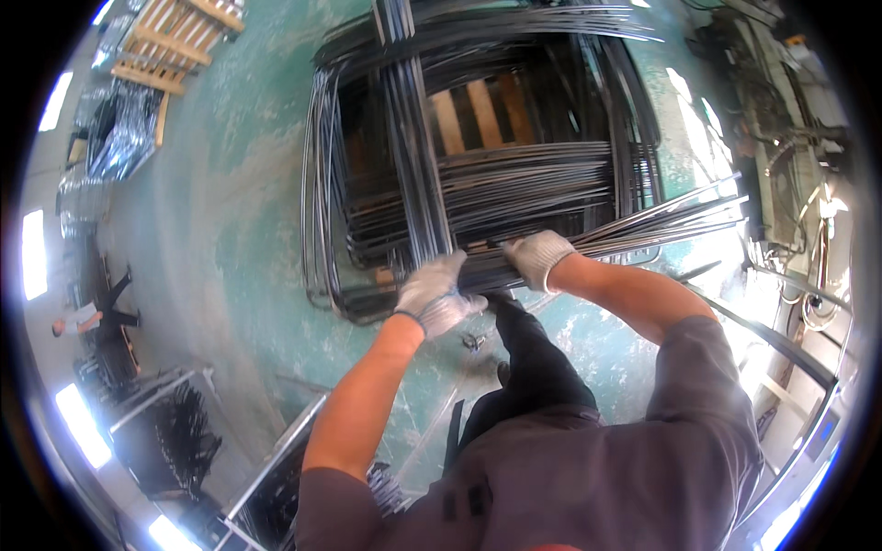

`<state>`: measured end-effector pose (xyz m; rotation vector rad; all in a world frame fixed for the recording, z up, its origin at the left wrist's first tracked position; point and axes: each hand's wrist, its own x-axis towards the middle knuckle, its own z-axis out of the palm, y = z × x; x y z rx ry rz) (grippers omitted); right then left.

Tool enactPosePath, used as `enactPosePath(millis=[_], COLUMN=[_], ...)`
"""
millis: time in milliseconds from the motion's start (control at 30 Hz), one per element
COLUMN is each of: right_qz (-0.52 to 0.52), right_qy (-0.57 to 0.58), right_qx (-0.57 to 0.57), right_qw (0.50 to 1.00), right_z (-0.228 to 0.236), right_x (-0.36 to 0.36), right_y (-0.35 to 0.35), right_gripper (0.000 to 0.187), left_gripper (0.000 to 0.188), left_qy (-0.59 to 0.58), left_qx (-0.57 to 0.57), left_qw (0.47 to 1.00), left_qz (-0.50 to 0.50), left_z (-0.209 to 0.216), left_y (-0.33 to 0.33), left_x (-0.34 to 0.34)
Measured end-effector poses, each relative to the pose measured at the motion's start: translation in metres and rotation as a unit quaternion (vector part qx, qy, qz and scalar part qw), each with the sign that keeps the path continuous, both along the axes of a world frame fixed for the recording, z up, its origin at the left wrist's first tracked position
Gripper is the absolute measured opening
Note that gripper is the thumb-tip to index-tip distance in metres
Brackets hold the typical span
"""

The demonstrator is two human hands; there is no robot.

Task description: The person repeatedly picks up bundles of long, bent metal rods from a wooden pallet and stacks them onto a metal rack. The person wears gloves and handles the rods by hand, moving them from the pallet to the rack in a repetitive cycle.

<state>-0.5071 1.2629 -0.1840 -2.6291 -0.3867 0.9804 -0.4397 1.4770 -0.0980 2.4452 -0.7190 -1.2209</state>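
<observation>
A large stack of dark, bent metal rods [524, 184] lies in front of me, forming rounded rectangular frames. My left hand [436, 294], in a whitish work glove, is at the stack's near edge, where a lengthwise bundle of rods [413, 156] ends. Its fingers curl over dark rods [491, 274] there, the thumb pointing right. Farther right, my gloved right hand [540, 257] closes over rods along the same edge. Its fingertips are partly hidden. Beside it, loose straight-looking rod ends [680, 220] fan out to the right.
Wooden slats of a pallet [482, 115] show through the stack. Another pallet [175, 37] and plastic-wrapped goods [129, 133] stand far left. A person [87, 319] is at the left. Machinery with hoses [799, 165] lines the right. A small metal object [473, 342] lies on the green floor [239, 239].
</observation>
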Motion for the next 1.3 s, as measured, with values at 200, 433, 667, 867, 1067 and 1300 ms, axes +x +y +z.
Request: enactPosePath(millis=[200, 433, 667, 867, 1067, 1300], right_qz=[0.024, -0.166, -0.411, -0.418, -0.661, -0.679], right_qy=[-0.111, -0.607, -0.318, -0.216, -0.315, -0.443], right_qx=[-0.020, 0.014, 0.329, 0.273, 0.459, 0.310], right_qw=[0.993, 0.777, 0.788, 0.839, 0.503, 0.497], right_z=[0.097, 0.169, 0.128, 0.086, 0.067, 0.089], right_x=[-0.025, -0.065, -0.296, -0.412, -0.502, -0.608], right_y=[-0.024, -0.042, 0.099, 0.138, 0.139, 0.059], right_gripper=[0.019, 0.036, 0.117, 0.075, 0.117, 0.102], left_gripper=[0.060, 0.024, 0.011, 0.012, 0.022, 0.012], left_qy=[0.246, 0.257, 0.303, 0.324, 0.320, 0.422], left_qx=[-0.020, -0.182, -0.287, -0.415, -0.458, -0.527], left_qw=[0.968, 0.941, 0.885, 0.809, 0.796, 0.716], left_qz=[-0.056, 0.128, 0.206, 0.262, 0.235, 0.181], left_z=[-0.018, 0.081, 0.135, 0.141, 0.130, 0.174], left_y=[-0.045, -0.085, -0.134, -0.188, -0.209, -0.263], left_x=[-0.012, -0.020, -0.057, -0.109, -0.181, -0.315])
